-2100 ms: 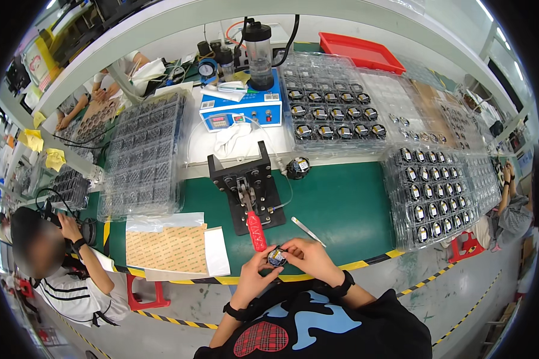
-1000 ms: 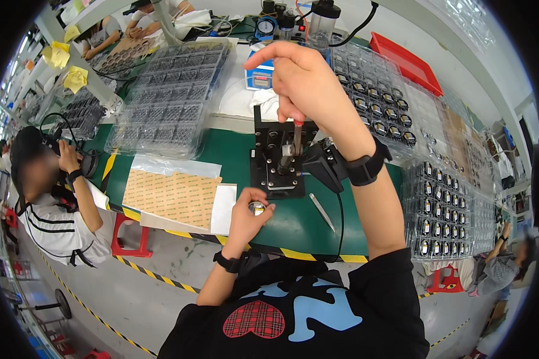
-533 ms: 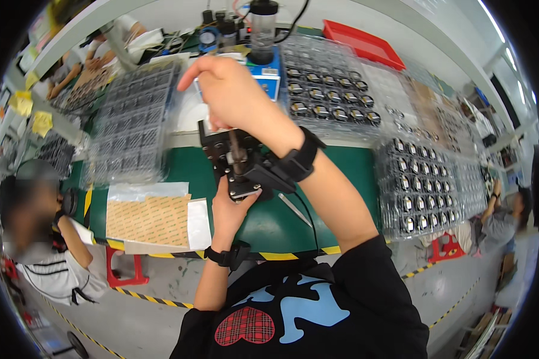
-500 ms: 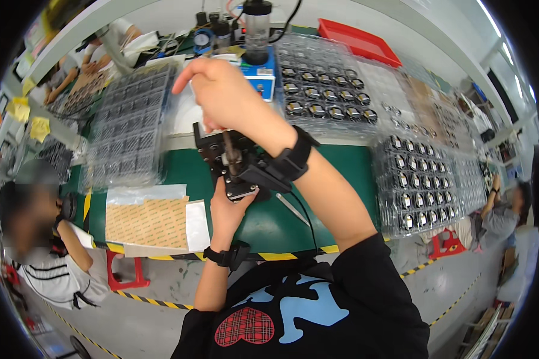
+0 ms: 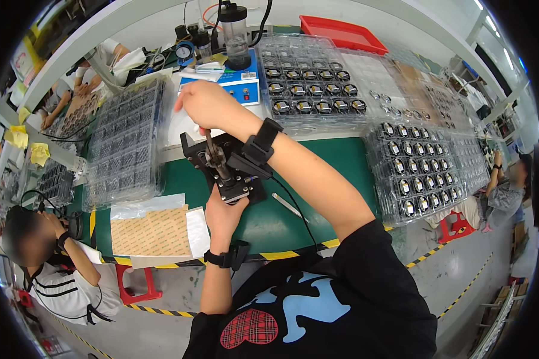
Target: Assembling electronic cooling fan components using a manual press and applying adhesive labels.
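A black lever press (image 5: pixel 218 164) stands on the green mat (image 5: pixel 317 173) in front of me. My right hand (image 5: pixel 202 105) is raised over it, closed around the top of its metal lever (image 5: pixel 214 152). My left hand (image 5: pixel 224 209) reaches up to the base of the press and its fingers rest against the front plate; whatever small part it holds is hidden. Both wrists carry black straps.
Clear trays of small round parts (image 5: pixel 413 167) lie at the right and back. Stacked dark trays (image 5: pixel 123 143) sit to the left, a sheet of tan stickers (image 5: pixel 150 230) at front left. A blue control box (image 5: pixel 233 87) and a red bin (image 5: pixel 341 33) stand behind. Other people work at left and right.
Earlier both hands held a small part near the table's front edge. My right hand has since risen to the press lever, and my left hand has moved up to the press base.
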The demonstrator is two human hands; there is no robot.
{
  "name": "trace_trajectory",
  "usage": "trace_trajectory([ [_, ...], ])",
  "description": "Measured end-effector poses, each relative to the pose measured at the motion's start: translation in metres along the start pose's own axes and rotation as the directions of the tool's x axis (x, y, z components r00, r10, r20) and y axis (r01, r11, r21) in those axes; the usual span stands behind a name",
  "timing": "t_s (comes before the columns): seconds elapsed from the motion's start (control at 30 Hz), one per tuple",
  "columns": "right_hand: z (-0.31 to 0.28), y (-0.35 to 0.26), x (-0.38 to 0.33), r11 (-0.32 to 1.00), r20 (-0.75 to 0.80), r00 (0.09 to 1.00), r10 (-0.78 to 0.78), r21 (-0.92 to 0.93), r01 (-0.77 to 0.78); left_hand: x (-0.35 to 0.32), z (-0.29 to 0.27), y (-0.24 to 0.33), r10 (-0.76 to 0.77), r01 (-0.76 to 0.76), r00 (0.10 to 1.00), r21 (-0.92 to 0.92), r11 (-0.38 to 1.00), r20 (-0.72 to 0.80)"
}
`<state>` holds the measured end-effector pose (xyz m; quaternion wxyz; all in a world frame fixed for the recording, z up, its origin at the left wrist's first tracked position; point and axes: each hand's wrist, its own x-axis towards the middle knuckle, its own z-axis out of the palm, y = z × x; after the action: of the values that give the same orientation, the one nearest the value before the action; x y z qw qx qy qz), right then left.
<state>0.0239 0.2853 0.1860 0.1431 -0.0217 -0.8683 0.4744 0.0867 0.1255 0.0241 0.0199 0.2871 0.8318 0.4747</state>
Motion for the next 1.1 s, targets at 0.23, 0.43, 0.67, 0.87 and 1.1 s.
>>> trace_trajectory([
  [0.23,0.007,-0.007,-0.109,0.967,-0.493,0.833,-0.252,-0.15,0.205,-0.051,-0.055,-0.005,-0.319,0.397,0.864,-0.137,0.908,0.388],
  [0.43,0.024,0.056,-0.229,0.794,0.261,0.863,0.432,0.343,-0.501,-0.069,-0.031,0.013,-0.272,0.496,0.826,-0.409,0.766,0.493],
  [0.67,0.051,0.066,-0.256,0.723,0.063,0.848,0.526,0.491,-0.486,-0.066,-0.007,0.019,0.014,0.192,0.901,-0.427,0.883,0.434],
  [0.87,0.044,0.066,-0.258,0.817,-0.024,0.848,0.53,0.282,-0.503,-0.064,-0.004,0.019,0.087,0.106,0.859,-0.341,0.934,0.505],
  [1.1,0.049,0.081,-0.262,0.843,-0.162,0.836,0.524,0.233,-0.484,-0.068,0.004,0.007,0.063,0.196,0.856,-0.435,0.879,0.513],
])
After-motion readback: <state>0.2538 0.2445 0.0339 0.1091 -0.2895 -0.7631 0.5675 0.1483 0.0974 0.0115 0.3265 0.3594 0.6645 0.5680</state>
